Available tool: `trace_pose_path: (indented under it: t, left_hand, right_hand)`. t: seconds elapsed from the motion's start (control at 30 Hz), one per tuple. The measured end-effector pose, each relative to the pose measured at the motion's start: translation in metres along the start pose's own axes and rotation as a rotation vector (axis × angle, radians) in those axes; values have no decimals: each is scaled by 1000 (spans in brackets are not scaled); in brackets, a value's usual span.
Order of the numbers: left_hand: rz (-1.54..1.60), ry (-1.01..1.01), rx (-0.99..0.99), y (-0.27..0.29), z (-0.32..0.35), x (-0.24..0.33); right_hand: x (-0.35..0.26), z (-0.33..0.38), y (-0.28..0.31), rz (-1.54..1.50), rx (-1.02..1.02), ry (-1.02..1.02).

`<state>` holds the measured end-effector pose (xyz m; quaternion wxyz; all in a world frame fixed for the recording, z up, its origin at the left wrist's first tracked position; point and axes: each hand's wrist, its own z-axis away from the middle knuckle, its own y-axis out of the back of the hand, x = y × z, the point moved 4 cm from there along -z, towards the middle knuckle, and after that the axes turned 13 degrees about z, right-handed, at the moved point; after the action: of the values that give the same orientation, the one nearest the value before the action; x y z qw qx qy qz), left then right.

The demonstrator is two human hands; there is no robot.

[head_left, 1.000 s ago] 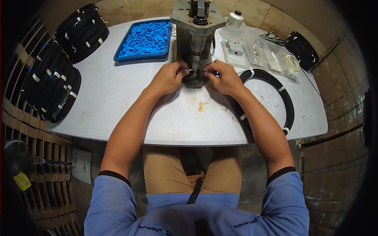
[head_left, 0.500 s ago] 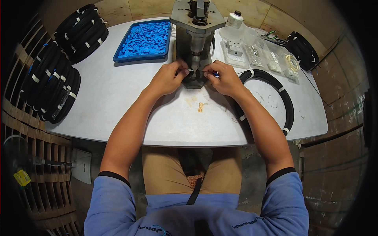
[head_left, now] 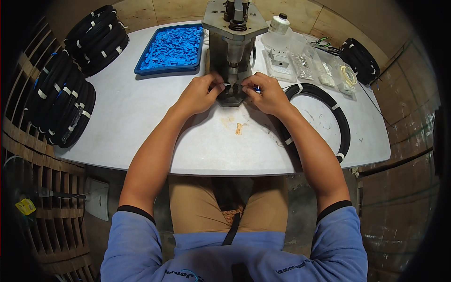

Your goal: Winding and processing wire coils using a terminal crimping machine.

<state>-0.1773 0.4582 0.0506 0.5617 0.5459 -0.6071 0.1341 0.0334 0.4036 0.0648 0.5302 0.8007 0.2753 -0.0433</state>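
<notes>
A metal bench press [head_left: 236, 35] stands at the far middle of the table, its round ram pointing down at a small base. My left hand [head_left: 202, 91] is at the left side of that base, thumb and forefinger pinched on a small pale piece, too small to name. Opposite it, my right hand [head_left: 267, 94] pinches a thin dark cable end under the ram. A bit of blue shows between the right fingers. Beside my right forearm lies a black cable coil [head_left: 346, 129]. The exact meeting point of the pieces is hard to make out.
A blue tray [head_left: 169, 70] full of small blue parts sits left of the press. Stacked black coils [head_left: 70, 110] line the left edge. At the back right are a white bottle [head_left: 280, 22], bags of small parts [head_left: 303, 66], a tape roll [head_left: 348, 75] and another coil stack [head_left: 359, 61].
Both hands stay nearly still at the press. The pale piece at the left fingertips shows slightly more, beneath the ram.
</notes>
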Motion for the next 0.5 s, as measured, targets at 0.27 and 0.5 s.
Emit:
trace_pose_path:
  t: [0.27,0.5]
  left_hand:
    - [9,13,3,0,0,-1]
    - [13,16,-11,0,0,-1]
  right_hand:
    - [0,0,0,3,10,6]
    - [0,0,1,-6,1,-13]
